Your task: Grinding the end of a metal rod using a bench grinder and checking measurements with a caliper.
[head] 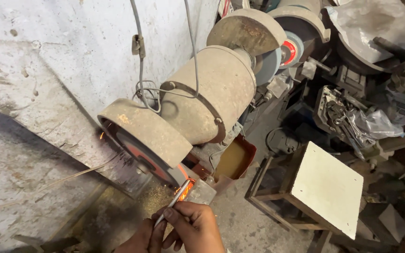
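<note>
A thin metal rod (173,202) is pressed tip-first against the spinning grinding wheel (142,158) of a dusty bench grinder (202,100), and orange sparks (186,189) glow at the contact. My right hand (197,226) pinches the rod's near end between thumb and fingers. My left hand (140,240) sits just below and left of it at the bottom edge, fingers curled against the rod. A curved guard (146,131) covers the wheel's top.
A pale concrete wall (62,61) with grey cables (140,70) stands to the left. A small wooden stool with a white top (326,187) is at the right. A second grinder (290,37) and cluttered tools and plastic (362,117) fill the upper right.
</note>
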